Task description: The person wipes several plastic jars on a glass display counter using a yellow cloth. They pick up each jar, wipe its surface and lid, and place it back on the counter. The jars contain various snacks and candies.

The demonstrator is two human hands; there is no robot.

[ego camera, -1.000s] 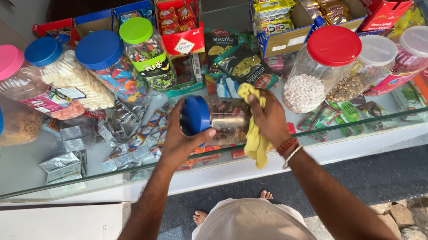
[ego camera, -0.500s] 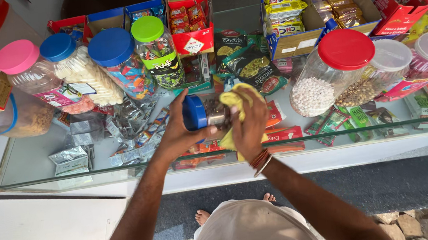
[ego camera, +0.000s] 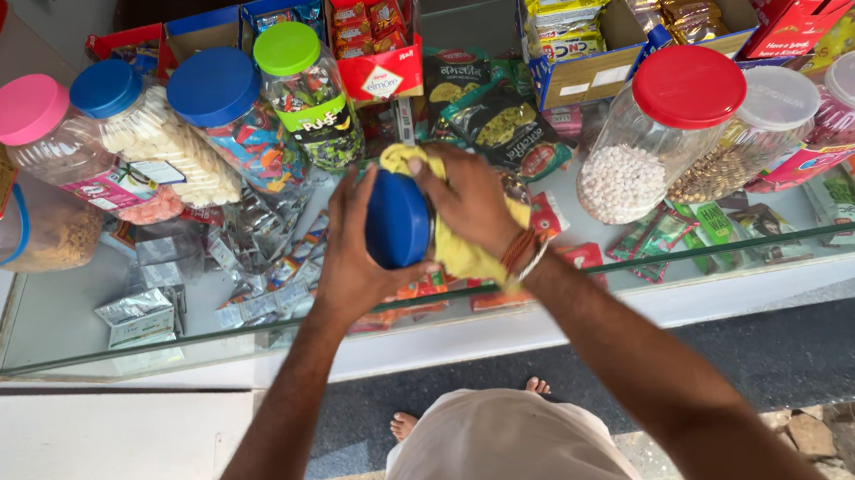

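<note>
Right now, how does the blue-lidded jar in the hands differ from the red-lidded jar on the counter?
The blue-lidded jar is lifted and tipped, lid toward the camera; the red-lidded jar rests on the glass counter. The left hand grips the blue-lidded jar while the right hand presses a yellow cloth on it; the red-lidded jar is untouched. The red-lidded jar looks bigger. Both have round coloured lids.

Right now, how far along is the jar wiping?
Done: cannot tell which jars are already wiped. In hand: left hand grips the blue-lidded jar above the glass counter; right hand presses a yellow cloth against it. Possibly left: the row of jars, including the green-lidded jar and red-lidded jar.
</note>
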